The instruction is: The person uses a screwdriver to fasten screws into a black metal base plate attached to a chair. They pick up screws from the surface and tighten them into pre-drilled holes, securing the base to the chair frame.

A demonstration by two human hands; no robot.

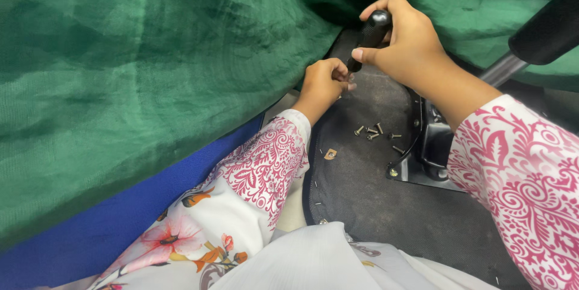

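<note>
Right hand (410,42) clamped around black screwdriver handle (372,29), left hand (322,82) curled just below its shaft, loose screws (374,132) nearer on dark mat (368,187), green cloth (151,66) left.

Bright, even light from above; soft shadow gathers under the green cloth (151,66) folds. Sharp focus throughout, no glare.

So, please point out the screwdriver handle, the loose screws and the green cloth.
screwdriver handle (372,29), head view, on the black grip.
loose screws (373,132), head view, middle of the pile.
green cloth (151,73), head view, on its wrinkled surface.
</note>
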